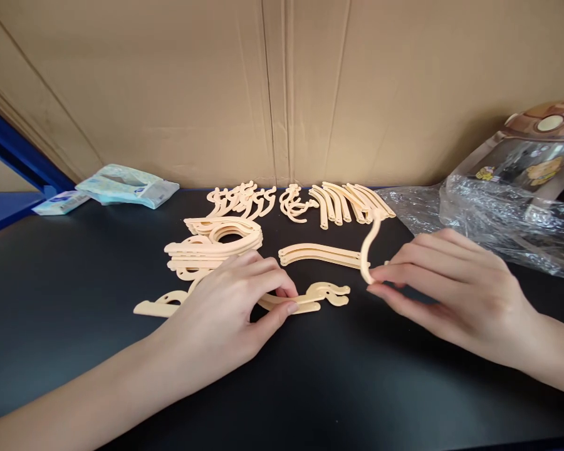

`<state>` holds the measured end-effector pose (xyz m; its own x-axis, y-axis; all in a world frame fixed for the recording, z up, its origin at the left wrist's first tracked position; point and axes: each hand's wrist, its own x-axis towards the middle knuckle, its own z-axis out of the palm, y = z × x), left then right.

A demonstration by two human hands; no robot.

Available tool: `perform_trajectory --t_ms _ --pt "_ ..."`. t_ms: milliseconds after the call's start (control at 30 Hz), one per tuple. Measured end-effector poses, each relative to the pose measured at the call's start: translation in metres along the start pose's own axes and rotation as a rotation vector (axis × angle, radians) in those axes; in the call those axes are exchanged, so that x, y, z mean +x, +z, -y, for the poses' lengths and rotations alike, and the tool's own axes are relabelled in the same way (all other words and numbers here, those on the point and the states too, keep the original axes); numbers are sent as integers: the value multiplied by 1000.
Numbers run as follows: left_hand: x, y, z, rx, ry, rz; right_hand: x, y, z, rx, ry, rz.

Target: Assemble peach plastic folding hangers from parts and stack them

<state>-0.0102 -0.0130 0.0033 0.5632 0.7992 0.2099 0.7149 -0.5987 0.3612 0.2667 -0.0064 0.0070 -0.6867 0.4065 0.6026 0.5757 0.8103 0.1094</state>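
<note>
My left hand [244, 294] pinches a beige plastic folding-hanger piece [329, 292] low over the black table. Two notched ends stick out to the right of my thumb, and part of the piece is hidden under my fingers. Between thumb and fingertips, my right hand [455, 288] holds a thin S-curved hanger hook [370, 244] upright. The hook is apart from the piece in my left hand. Behind them lies a pair of stacked curved hanger arms [319, 254]. A stack of folded hanger pieces [207, 250] sits beyond my left hand, with another hanger piece [157, 309] beside my left wrist.
Loose hooks [239, 199] and several curved arms [343, 203] are spread along the back of the table [310, 388], near a cardboard wall [169, 81]. Tissue packs [126, 185] lie back left. Crumpled clear plastic [489, 219] and a bottle [531, 156] occupy the right.
</note>
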Motion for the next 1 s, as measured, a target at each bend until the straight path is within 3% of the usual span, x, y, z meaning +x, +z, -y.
perform_trajectory --t_ms 100,267,633,1000 --pt "1 -3 2 26 26 -4 -7 0 -9 93 88 27" --pt "2 -4 4 57 51 6 -4 -1 -18 114 103 55" --pt "1 -3 5 119 72 43 -5 0 -6 208 -31 237" --pt "0 -3 5 143 80 -40 -6 0 0 258 -39 359"
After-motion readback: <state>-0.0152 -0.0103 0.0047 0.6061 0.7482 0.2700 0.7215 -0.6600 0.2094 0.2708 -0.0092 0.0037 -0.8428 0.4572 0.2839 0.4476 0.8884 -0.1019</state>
